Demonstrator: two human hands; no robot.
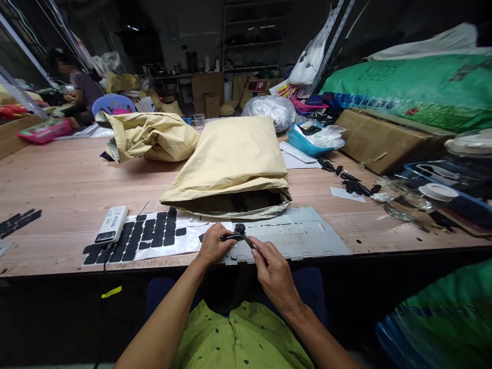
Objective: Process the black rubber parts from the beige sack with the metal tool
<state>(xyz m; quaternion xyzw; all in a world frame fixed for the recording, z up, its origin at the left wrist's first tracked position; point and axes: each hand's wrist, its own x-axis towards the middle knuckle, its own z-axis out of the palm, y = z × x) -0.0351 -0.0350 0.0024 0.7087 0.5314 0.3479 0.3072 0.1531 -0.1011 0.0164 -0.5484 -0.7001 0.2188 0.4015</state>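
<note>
At the table's front edge my left hand is closed in a pinch on a short black rod-shaped part. My right hand grips a slim dark rod that slants up to a round black knob, where it meets the left hand's part. Whether the two pieces are joined I cannot tell. Under both hands lies a grey flat board. Left of them is a white sheet with rows of black square stickers. An open-mouthed beige sack lies just beyond, dark inside.
A white power bank-like device with a cable rests on the sticker sheet. Another beige sack is behind. To the right are small black parts, a blue basket and a cardboard box. A person sits far left.
</note>
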